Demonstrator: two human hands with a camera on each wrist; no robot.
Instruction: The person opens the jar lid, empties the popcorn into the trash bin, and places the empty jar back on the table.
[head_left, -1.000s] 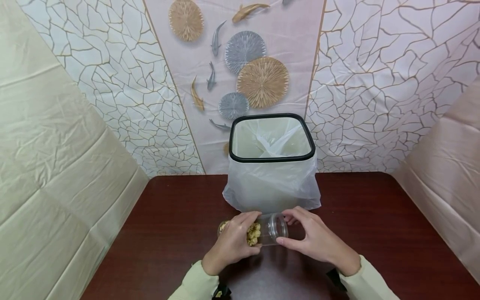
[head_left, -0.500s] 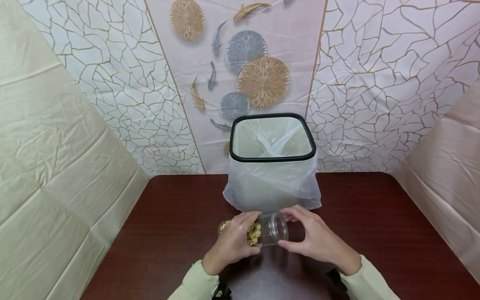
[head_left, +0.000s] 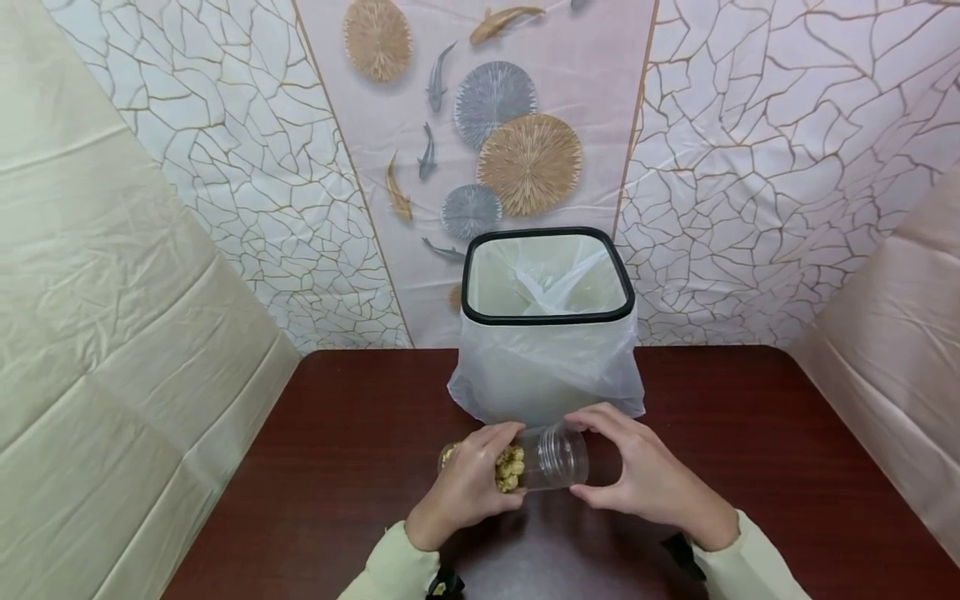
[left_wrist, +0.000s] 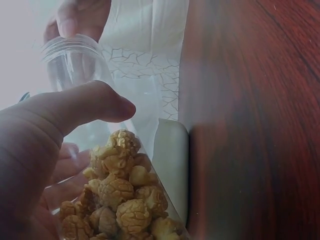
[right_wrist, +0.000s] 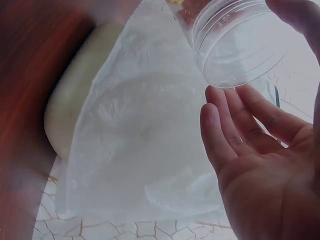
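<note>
My left hand (head_left: 467, 479) grips a clear plastic jar (head_left: 531, 460) lying on its side above the table, its mouth facing right. Caramel popcorn (left_wrist: 120, 192) fills its left part, partly hidden by the fingers. At the mouth, my right hand (head_left: 652, 475) holds a clear lid (head_left: 576, 458) between the thumb and fingertips. Ring-like threads show at this end of the jar. In the right wrist view the clear lid (right_wrist: 245, 55) sits at the fingertips, with the palm bare behind it.
A white bin with a black rim (head_left: 547, 319), lined with a translucent bag (head_left: 547, 367), stands just behind the jar. Dark wooden table (head_left: 345, 433) lies beneath. Patterned cloth (head_left: 720, 167) hangs at the back, and pale cloth (head_left: 112, 333) on both sides.
My right hand has moved slightly right, and the lid has shifted outward with it, so the jar and lid look longer together. My left hand keeps its grip in place.
</note>
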